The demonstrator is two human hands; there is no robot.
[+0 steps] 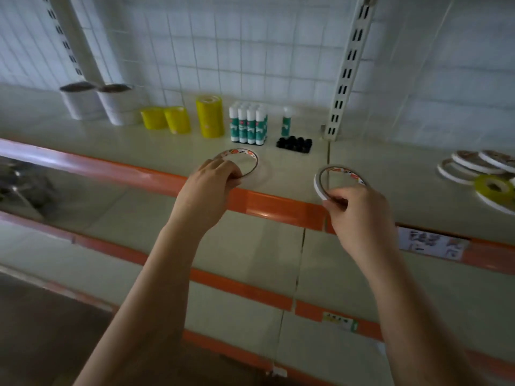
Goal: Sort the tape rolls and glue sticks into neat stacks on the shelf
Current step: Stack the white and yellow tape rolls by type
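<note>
White thin tape ring (338, 178), tilted on its edge, is pinched in the right hand (359, 210) at the shelf (167, 140) front edge, while the left hand (214, 176) grips a flat printed tape ring (245, 160) lying to its left, nearer that hand.

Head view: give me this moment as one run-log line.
left hand: grips thin tape roll at shelf | right hand: pinches second tape ring tilted above shelf front | loose rolls: unstacked, right
</note>
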